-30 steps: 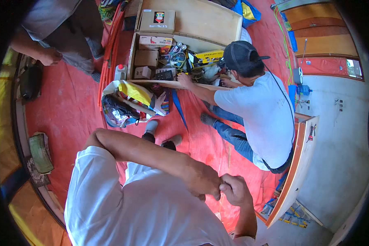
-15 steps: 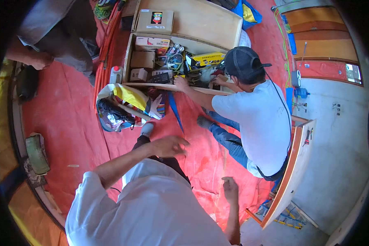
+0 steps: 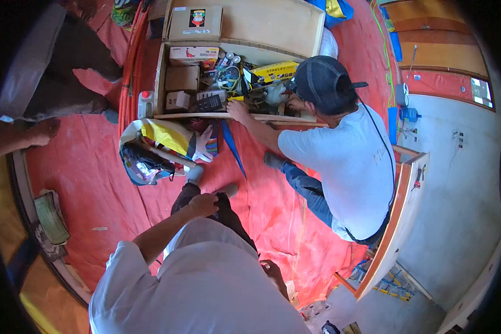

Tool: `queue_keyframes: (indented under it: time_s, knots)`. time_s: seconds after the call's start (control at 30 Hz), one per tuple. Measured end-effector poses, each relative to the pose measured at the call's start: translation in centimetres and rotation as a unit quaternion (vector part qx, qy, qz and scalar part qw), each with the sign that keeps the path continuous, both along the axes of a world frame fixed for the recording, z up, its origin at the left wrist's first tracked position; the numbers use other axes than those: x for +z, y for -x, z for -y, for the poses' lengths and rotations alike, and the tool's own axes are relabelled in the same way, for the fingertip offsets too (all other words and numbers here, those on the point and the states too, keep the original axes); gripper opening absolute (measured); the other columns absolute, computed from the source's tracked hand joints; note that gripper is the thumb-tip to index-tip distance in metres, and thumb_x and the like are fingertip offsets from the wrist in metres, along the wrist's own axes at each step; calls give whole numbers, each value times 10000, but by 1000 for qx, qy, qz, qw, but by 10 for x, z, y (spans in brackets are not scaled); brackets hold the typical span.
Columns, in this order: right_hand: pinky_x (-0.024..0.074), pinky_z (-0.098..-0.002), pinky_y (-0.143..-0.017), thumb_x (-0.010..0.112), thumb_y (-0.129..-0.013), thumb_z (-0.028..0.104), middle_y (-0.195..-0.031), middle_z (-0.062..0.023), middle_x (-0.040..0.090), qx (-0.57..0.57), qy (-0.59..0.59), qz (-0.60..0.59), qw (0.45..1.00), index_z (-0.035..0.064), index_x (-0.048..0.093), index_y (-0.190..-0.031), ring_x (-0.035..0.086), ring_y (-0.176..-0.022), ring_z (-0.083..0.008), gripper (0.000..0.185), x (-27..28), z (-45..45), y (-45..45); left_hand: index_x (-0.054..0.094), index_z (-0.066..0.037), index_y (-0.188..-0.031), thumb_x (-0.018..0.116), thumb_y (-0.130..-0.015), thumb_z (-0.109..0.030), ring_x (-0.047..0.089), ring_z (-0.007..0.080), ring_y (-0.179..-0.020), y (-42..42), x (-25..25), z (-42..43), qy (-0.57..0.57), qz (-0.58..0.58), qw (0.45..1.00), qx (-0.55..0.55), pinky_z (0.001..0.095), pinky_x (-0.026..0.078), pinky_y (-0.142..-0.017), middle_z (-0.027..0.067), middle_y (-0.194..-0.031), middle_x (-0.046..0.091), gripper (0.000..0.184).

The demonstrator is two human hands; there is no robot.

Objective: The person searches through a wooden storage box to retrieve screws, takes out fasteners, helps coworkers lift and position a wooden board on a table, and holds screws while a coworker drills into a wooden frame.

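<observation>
My left hand [image 3: 204, 205] is against the front of my dark trousers [image 3: 226, 218], its fingers curled in. Whether it grips the cloth or something small, I cannot make out. Beside my right hip, my right hand [image 3: 273, 271] hangs low in shadow, partly covered by my white shirt [image 3: 222, 278]; its fingers are hard to see. Ahead of my feet stands a bag [image 3: 129, 161] with a yellow panel, stuffed with cloth and other items. Beyond it an open wooden box [image 3: 160, 83] holds cartons, cans, cables and a yellow Stanley package [image 3: 275, 72].
A person in a cap [image 3: 345, 150] squats at the right, both hands at the box. Another person's legs [image 3: 75, 67] and hand [image 3: 42, 132] show at the left. Orange tubes [image 3: 131, 72] and a white jug [image 3: 145, 104] lie left of the box. A wooden panel [image 3: 398, 222] leans at right.
My left hand has drawn back and down to my trousers. My right hand has come in towards my hip. The person at left has shifted; the squatting person stays at the box.
</observation>
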State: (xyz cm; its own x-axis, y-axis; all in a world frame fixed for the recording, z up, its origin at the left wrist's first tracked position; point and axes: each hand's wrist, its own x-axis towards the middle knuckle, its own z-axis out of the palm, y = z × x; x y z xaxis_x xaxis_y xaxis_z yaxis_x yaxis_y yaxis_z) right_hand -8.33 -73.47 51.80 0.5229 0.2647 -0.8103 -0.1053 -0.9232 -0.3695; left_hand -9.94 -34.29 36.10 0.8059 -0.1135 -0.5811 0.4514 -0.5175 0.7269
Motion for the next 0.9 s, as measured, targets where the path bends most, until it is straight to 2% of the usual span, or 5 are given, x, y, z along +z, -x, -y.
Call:
queue_keyframes:
  time_s: [0.07,0.1,0.2,0.53,0.9]
  knots:
    - [507,-286,-563,628,-853,168,-730,-70,646,-14,-16,11,1000,80,578,-1055,644,-647,-137,225,4,-14,-11,609,-48,-1021,591,-790,-329,615,335,-953,-9,7,0,4,19,1000,-7,455,481,-844,182,-1005,636,364]
    - [506,-283,-574,614,-865,183,-723,-74,648,-103,-72,-32,991,71,578,-1064,653,-653,-150,231,-20,15,-6,609,-48,-1021,592,-791,-326,615,335,-954,-13,10,-1,5,15,1000,-11,455,482,-842,182,-1005,636,361]
    - [499,-282,-562,613,-866,222,-730,-86,657,-119,-32,-25,992,76,587,-1059,656,-650,-153,243,-33,20,-14,609,-52,-1022,597,-791,-323,614,333,-959,-21,17,-4,4,3,1000,-18,454,484,-839,180,-1006,636,356]
    - [496,-279,-538,630,-852,236,-737,-90,661,-66,-24,-25,997,77,587,-1057,657,-642,-144,264,-23,5,-18,613,-67,-1039,614,-777,-327,616,324,-964,-18,11,-10,6,-14,1000,-14,444,485,-841,173,-1002,639,369]
    - [494,-277,-546,649,-844,200,-731,-76,655,-95,-16,-31,995,97,601,-1035,658,-654,-144,222,-30,-1,-21,620,-61,-1046,639,-764,-313,616,328,-969,-26,17,-9,0,-18,999,-39,443,487,-844,164,-1021,640,378]
